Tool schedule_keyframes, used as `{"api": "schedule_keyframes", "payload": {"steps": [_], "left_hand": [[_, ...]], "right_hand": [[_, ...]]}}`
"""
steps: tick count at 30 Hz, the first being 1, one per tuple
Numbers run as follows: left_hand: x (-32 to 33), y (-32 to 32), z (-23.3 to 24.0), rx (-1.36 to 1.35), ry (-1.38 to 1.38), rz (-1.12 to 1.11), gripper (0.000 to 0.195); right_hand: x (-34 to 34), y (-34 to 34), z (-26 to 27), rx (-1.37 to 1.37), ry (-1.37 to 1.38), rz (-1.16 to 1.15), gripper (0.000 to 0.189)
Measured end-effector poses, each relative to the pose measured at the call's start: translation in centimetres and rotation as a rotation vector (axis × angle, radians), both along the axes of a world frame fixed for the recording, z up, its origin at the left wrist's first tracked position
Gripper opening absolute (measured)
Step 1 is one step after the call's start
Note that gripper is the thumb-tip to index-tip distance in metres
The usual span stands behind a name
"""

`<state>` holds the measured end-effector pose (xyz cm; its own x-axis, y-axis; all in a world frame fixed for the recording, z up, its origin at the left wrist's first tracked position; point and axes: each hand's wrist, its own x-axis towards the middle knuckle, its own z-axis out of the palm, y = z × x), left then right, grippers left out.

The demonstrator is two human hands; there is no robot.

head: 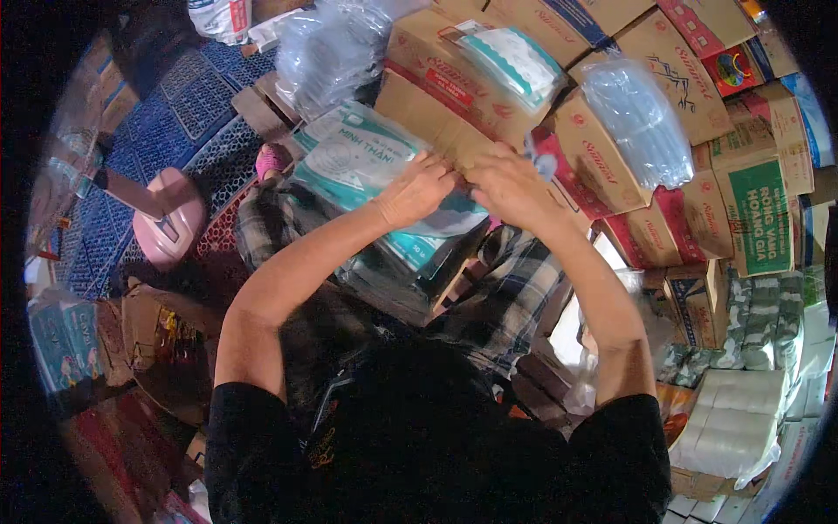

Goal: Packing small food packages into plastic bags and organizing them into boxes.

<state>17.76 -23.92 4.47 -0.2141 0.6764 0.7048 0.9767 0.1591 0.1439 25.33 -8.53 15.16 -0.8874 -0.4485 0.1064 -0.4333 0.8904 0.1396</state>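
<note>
Before me lie several flat teal and white printed plastic packs (350, 147), stacked and overlapping above my lap. My left hand (422, 190) rests over the right part of the packs, fingers bent, at the edge of clear plastic film. Close beside it, my right hand (510, 187) has its fingers curled inward, nearly meeting the left fingertips. Both hands seem to pinch the film between them, though the fingertips are partly hidden. Just beyond the hands stands a cardboard carton (425, 108). Another teal and white pack (514, 62) lies on top of the cartons.
Cardboard cartons (681, 72) are stacked at the upper right, with a clear plastic bundle (638, 124) on them. Crumpled clear plastic (327, 59) lies at the upper left. A pink plastic object (170, 216) stands on blue plastic mats (190, 98). Wrapped white packs (733, 419) sit at the lower right.
</note>
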Motion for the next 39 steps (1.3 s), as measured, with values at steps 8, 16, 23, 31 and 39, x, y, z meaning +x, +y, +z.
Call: {"api": "schedule_keyframes", "payload": {"steps": [8,16,23,31,39], "left_hand": [[0.0,-2.1,2.5,-0.054,-0.066,0.074,0.01],[-0.3,-1.3,1.3,-0.069,-0.006,0.133,0.012],[-0.4,-1.2,0.6,0.015,0.003,0.081,0.013],[-0.8,-1.8,0.6,0.026,-0.094,0.029,0.014],[-0.7,-3.1,1.7,-0.06,-0.045,0.129,0.014]], "right_hand": [[0.7,0.3,-0.9,-0.141,-0.07,-0.059,0.013],[0.0,-0.8,-1.9,-0.163,0.022,-0.012,0.006],[-0.1,-0.3,-2.7,-0.136,-0.014,0.031,0.013],[-0.6,-1.5,-2.5,-0.197,0.008,0.036,0.009],[-0.4,-1.9,-2.2,-0.203,0.047,0.003,0.007]]}}
